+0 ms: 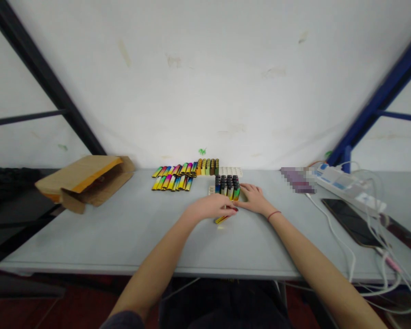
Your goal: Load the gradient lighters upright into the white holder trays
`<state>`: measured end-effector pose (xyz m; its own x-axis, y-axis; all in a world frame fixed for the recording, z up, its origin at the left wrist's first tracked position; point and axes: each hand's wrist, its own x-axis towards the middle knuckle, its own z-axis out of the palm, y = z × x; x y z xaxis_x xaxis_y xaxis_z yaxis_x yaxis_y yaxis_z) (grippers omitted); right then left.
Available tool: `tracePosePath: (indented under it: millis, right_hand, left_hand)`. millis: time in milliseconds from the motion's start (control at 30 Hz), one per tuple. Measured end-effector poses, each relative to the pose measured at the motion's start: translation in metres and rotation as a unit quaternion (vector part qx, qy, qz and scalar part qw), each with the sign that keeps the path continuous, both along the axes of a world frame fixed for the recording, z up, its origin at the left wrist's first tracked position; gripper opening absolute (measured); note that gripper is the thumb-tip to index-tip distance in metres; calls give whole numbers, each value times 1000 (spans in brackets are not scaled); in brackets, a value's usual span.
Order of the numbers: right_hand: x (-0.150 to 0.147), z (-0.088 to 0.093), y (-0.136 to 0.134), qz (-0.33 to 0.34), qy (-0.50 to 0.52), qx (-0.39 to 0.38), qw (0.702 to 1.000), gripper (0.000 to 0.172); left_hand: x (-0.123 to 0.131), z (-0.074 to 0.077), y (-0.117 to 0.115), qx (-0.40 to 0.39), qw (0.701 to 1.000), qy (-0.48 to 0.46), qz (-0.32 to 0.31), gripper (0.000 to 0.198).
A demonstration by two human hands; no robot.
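Observation:
My left hand (210, 206) is closed on a shiny yellow-gold lighter (221, 219), which it holds tilted just above the table; part of it is hidden by the fingers. In front of that hand, several dark-topped lighters (227, 182) stand upright in tight rows in a pale holder (211, 190). My right hand (254, 198) rests at the right side of these rows, fingers stretched out and touching the nearest lighters. Behind stand several gold-topped pieces (208, 166) in rows, beside a white holder with round holes (231, 171).
Left of the rows lie several shiny rainbow-coloured tubes (171, 183) in two lines. An opened brown paper package (89, 178) is at the far left. On the right are a blurred-out phone-like object (297, 180), a black phone (351, 221), a white power strip (351, 187) and tangled cables.

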<state>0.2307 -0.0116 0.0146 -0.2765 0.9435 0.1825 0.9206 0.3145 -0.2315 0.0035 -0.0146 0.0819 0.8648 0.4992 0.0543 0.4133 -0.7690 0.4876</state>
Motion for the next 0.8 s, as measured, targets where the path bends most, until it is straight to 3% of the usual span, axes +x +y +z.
tracePosePath:
  millis: [133, 267, 600, 800]
  right_hand:
    - [0, -3, 2, -10, -2, 3, 1000, 79]
    - [1, -5, 3, -10, -6, 3, 1000, 79]
    - [2, -5, 3, -6, -5, 6, 1000, 79]
    - [1, -3, 2, -6, -4, 5, 1000, 78]
  left_hand:
    - [-34, 18, 17, -34, 985, -105, 131, 30]
    - [-52, 19, 29, -4, 970, -132, 203, 27]
    - [-38, 12, 28, 50, 974, -71, 210, 28]
    - [-28, 1, 28, 155, 956, -82, 234, 29]
